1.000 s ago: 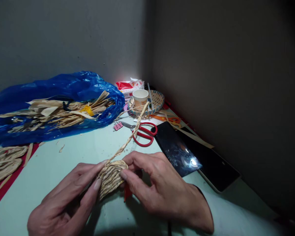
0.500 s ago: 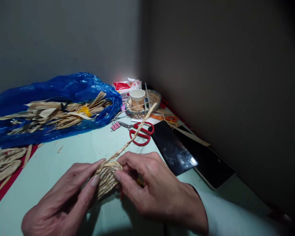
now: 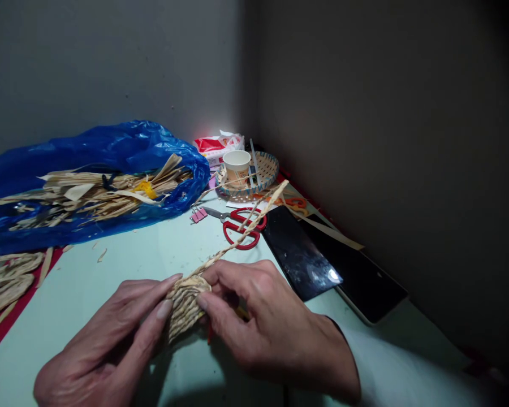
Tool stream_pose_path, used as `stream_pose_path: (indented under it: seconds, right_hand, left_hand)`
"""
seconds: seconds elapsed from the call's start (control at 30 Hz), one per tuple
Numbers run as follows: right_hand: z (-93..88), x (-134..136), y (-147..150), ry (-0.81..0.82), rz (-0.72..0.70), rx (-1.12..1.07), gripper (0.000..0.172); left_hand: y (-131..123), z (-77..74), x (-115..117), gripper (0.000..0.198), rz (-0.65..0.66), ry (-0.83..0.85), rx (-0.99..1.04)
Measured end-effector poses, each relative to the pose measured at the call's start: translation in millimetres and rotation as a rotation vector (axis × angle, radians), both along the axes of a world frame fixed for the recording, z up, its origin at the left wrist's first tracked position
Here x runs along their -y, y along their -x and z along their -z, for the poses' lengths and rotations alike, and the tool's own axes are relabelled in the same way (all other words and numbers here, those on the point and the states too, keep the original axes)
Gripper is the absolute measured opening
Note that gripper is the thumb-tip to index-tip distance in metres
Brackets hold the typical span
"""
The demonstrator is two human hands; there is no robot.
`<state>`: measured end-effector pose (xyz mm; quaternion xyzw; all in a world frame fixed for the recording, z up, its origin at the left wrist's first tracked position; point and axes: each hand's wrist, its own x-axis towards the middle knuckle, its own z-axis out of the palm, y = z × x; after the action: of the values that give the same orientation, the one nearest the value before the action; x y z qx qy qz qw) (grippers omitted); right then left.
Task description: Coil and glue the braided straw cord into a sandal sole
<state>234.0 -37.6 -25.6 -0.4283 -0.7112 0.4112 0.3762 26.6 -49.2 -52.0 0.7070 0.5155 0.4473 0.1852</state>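
Note:
Between my two hands is a small woven piece of twisted straw cord (image 3: 185,311), its rows packed side by side. My left hand (image 3: 110,333) pinches its left edge between thumb and forefinger. The thumb and forefinger of my right hand (image 3: 263,316) grip its upper right edge; the other fingers of that hand are partly hidden. From the top of the piece a loose twisted cord (image 3: 237,242) runs up and to the right, over the red-handled scissors (image 3: 244,229). Something thin and red shows below my right thumb, too small to name.
A blue plastic bag (image 3: 123,138) holds dry straw strips at the left. Behind the scissors are a pink binder clip (image 3: 198,215), a paper cup (image 3: 236,169), a woven basket (image 3: 271,167) and a tissue pack (image 3: 218,146). Two dark flat devices (image 3: 299,254) lie right. Coiled cord (image 3: 8,282) lies far left.
The loose cord's free end has swung right and slightly lower, now over the scissor handles and toward the dark device. Both hands keep their hold on the woven piece, nearly unmoved.

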Motion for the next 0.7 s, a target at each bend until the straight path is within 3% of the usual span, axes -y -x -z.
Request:
stream_pose_path:
  seconds: [0.37,0.57,0.7]
  right_hand:
    - [-1.0,1,0,0.063,0.037,-0.013,0.019]
    - [-7.5,-11,-14,0.12,0.235,-0.153,0.026]
    - [-4.2,-19,-17,0.278,0.1,-0.369,0.025]
  left_hand:
    - [-11,-12.8,1,0.014,-0.1,0.188,0.176]
    - [-11,-23.2,-3,0.01,-0.129,0.296,0.219]
    - [-9,-24.3,-4,0.009,-0.09,0.384,0.206]
